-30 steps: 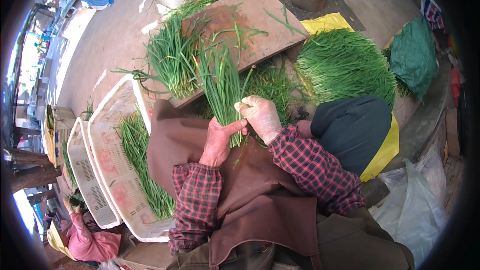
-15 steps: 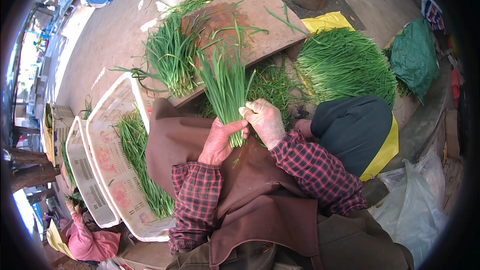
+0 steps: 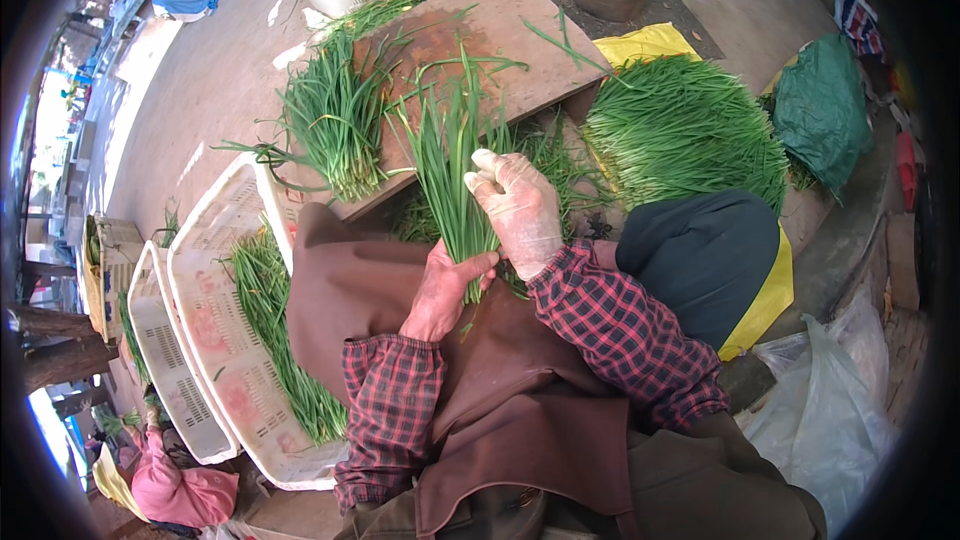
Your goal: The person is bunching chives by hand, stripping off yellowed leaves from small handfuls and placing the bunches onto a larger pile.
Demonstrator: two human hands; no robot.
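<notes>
A bunch of green garlic chives [image 3: 447,175] stands upright over my lap, leaf tips pointing away from me. My left hand [image 3: 437,292], bare, is closed around its lower end, with the thumb across the stems. At the bunch's right side my right hand [image 3: 517,208], in a thin whitish glove, has its fingers partly extended and the thumb apart. It is against or just beside the leaves; I cannot tell whether it touches them. Beyond, a heap of chives [image 3: 335,130] lies on the left side of a wooden board [image 3: 480,35].
A white plastic crate [image 3: 205,310] with chives stands at my left, another [image 3: 165,360] beside it. At the right, a large chive pile [image 3: 690,130] lies on yellow sheeting [image 3: 650,43], near a green bag [image 3: 822,115]. Someone in pink [image 3: 178,475] sits at lower left.
My right hand has moved up along the bunch, and its fingers have loosened from a pinch near the stems. My left hand keeps its grip low on the chives.
</notes>
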